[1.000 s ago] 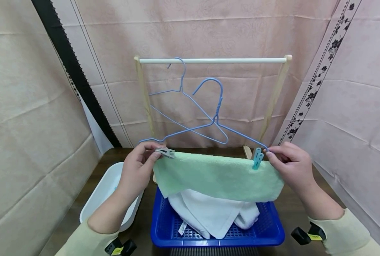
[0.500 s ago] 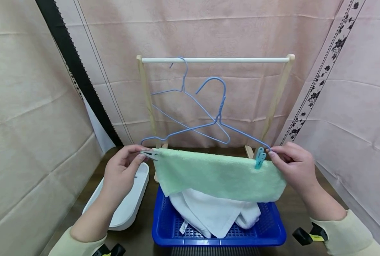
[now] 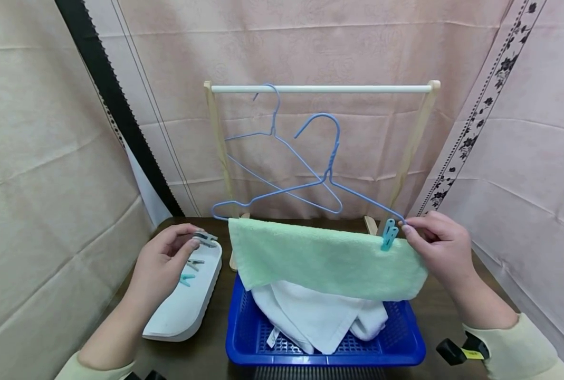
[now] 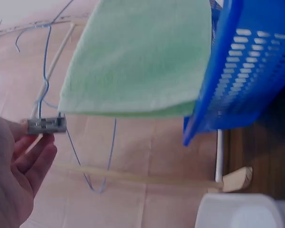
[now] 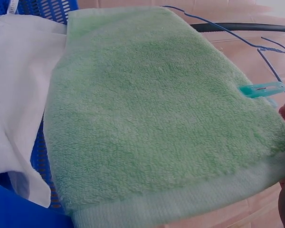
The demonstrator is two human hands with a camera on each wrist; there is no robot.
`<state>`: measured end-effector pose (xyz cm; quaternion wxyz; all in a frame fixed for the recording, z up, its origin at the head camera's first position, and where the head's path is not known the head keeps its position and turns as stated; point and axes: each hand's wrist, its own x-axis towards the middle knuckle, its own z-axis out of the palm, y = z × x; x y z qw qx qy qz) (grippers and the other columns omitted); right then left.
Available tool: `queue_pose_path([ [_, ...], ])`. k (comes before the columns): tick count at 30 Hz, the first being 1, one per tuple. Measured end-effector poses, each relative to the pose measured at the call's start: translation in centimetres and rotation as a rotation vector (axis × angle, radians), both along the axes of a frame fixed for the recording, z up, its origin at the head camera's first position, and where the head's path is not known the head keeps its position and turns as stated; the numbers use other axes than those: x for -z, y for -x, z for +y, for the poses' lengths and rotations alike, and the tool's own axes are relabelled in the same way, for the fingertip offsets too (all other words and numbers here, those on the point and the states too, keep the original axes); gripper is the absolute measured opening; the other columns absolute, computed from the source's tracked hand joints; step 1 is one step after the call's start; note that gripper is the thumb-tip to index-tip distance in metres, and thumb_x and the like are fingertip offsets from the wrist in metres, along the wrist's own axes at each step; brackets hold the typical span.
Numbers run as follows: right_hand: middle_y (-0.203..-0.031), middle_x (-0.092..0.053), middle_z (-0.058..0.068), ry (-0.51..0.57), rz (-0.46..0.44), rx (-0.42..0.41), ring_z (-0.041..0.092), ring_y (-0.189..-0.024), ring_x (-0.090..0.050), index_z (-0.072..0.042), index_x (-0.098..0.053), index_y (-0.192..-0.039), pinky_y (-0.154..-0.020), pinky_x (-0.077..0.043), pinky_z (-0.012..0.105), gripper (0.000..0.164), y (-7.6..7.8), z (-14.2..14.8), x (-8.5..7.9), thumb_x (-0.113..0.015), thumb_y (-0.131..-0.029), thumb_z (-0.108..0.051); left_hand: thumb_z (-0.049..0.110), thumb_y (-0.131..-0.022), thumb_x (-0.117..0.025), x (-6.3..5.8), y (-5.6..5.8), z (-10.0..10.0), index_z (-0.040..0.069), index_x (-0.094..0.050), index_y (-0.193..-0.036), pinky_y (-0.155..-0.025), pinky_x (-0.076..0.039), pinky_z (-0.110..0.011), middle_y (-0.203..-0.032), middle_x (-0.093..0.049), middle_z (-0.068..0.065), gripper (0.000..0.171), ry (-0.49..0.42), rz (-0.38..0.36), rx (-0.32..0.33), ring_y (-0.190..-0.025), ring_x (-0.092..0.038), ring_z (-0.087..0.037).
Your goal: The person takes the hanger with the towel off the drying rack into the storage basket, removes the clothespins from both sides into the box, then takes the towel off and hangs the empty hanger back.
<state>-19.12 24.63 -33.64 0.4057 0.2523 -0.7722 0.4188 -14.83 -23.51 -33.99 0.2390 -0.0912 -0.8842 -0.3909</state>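
Observation:
A light green towel [image 3: 326,258] hangs folded over the lower bar of a blue wire hanger [image 3: 286,189]. My right hand [image 3: 442,244] pinches the hanger's right end, beside a teal clothespin [image 3: 389,235] that clips the towel near there. Between the thumb and fingers of my left hand [image 3: 164,264] is a grey clothespin [image 3: 206,239], apart from the towel's left edge and above the far end of a white tray [image 3: 177,319]. Inside that tray lie another grey clothespin [image 3: 195,263] and a teal one. The left wrist view shows the held clothespin [image 4: 46,125] end-on.
A rack with a white rail [image 3: 319,89] stands at the back, and a second blue hanger [image 3: 274,113] hangs on it. Below the green towel, a blue basket [image 3: 324,360] holds white cloth [image 3: 310,316]. Fabric walls [image 3: 524,184] enclose the table.
My left hand has moved left and slightly down from the towel's left corner, taking the grey clothespin with it, towards the white tray. My right hand keeps its hold on the hanger.

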Motion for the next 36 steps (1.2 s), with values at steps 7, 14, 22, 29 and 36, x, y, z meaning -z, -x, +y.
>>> queue_pose_path([
  [7,-0.06,-0.038,-0.002,-0.009,0.011,0.005,0.004,-0.057,-0.032,0.008,-0.073,-0.082,-0.048,-0.025,0.02,0.025,-0.3,-0.4,-0.4,-0.069,-0.067,0.027,0.016,-0.097,-0.066,0.6,0.2,-1.6,0.011,-0.063,-0.125,-0.08,-0.05,-0.012,-0.118,-0.066,-0.005,0.029,0.1,-0.024,0.024,-0.102,-0.068,-0.021],
  [14,-0.061,-0.039,-0.002,-0.016,0.007,0.004,0.003,-0.057,-0.032,0.007,-0.073,-0.081,-0.048,-0.025,0.02,0.024,-0.5,-0.6,-0.6,-0.068,-0.067,0.027,0.016,-0.094,-0.069,1.1,0.6,-2.6,0.011,-0.061,-0.132,-0.083,-0.056,-0.049,-0.124,-0.063,-0.011,0.04,0.271,-0.082,0.04,-0.105,-0.067,-0.031],
  [22,-0.061,-0.039,-0.003,-0.005,0.003,-0.008,0.004,-0.057,-0.032,0.008,-0.073,-0.082,-0.048,-0.025,0.02,0.025,-0.1,-0.2,-0.1,-0.068,-0.067,0.028,0.019,-0.093,-0.068,2.3,1.9,-4.0,0.012,-0.061,-0.132,-0.085,-0.055,-0.051,-0.13,-0.06,-0.01,0.04,0.469,-0.119,0.039,-0.105,-0.066,-0.032],
  [29,-0.061,-0.039,-0.003,-0.013,-0.001,0.0,0.004,-0.057,-0.032,0.008,-0.073,-0.082,-0.048,-0.026,0.02,0.025,0.0,0.0,0.0,-0.069,-0.067,0.027,0.015,-0.087,-0.073,3.8,3.1,-5.2,0.011,-0.066,-0.126,-0.091,-0.051,-0.052,-0.126,-0.063,-0.012,0.04,0.681,-0.145,0.092,-0.114,-0.061,-0.032],
  [36,-0.061,-0.041,-0.002,-0.022,0.002,-0.003,0.004,-0.058,-0.034,0.007,-0.073,-0.082,-0.048,-0.026,0.02,0.026,-0.2,-0.3,-0.1,-0.069,-0.067,0.027,0.014,-0.082,-0.077,6.2,4.1,-6.1,0.011,-0.071,-0.118,-0.085,-0.055,-0.045,-0.115,-0.067,-0.006,0.037,0.776,-0.147,0.143,-0.104,-0.065,-0.025],
])
